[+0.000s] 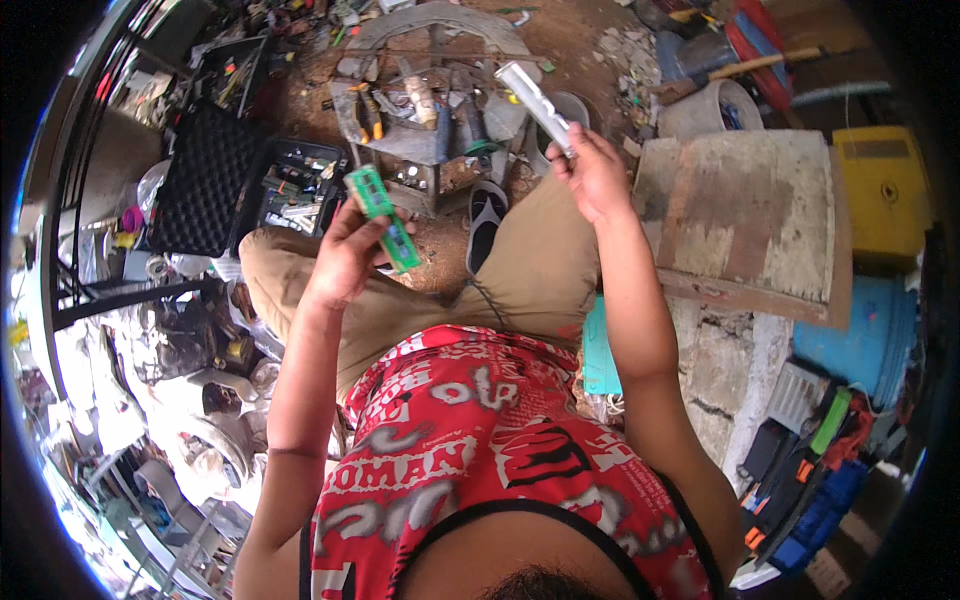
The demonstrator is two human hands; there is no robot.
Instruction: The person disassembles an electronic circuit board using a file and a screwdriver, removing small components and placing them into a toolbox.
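My left hand [345,252] is closed around a green memory module [371,192], a long thin circuit board with dark chips along it. It is held slantwise above my left thigh. Out in front, to the right, my right hand [597,178] grips one end of a long silver metal strip [532,98] with notched edges. Its far end points up and to the left. The two pieces are apart from each other. An open black case [205,185] with foam in its lid lies left of my knee, with several small parts inside.
Before me a low worn stand [440,30] bears pliers [372,112] and other hand tools. A bucket [572,108] stands behind the silver strip. Right of me are a wooden board [740,215], a yellow container [880,195] and a blue box [860,340]. Clutter crowds the left side.
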